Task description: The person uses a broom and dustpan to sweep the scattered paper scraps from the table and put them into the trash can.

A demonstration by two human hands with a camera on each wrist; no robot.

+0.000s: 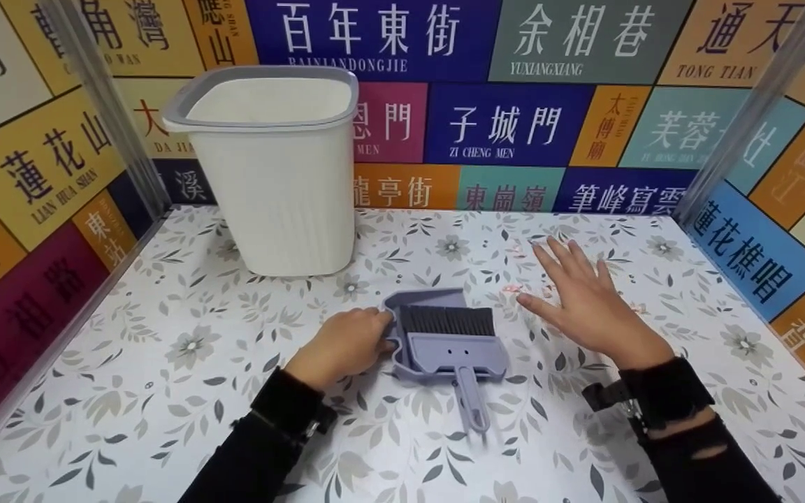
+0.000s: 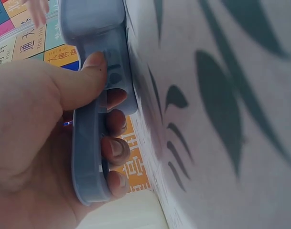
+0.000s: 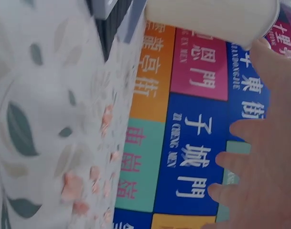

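Observation:
My left hand [image 1: 350, 346] grips the looped handle [image 2: 87, 148] of a grey-purple dustpan [image 1: 434, 298], fingers through the loop and thumb on top in the left wrist view. The dustpan lies low at the middle of the table. On it sits a matching hand brush [image 1: 455, 353], its dark bristles toward the back and its handle pointing toward me. To the right, my right hand [image 1: 588, 311] hovers with fingers spread, holding nothing. Small pink scraps [image 3: 72, 186] lie scattered on the tabletop near that hand, partly hidden by it in the head view.
A tall white bin [image 1: 291, 195] with a grey rim stands at the back left. The table has a leaf-and-flower patterned cover [image 1: 186, 349]. Panels with colourful street-name signs [image 1: 514, 119] enclose the back and both sides.

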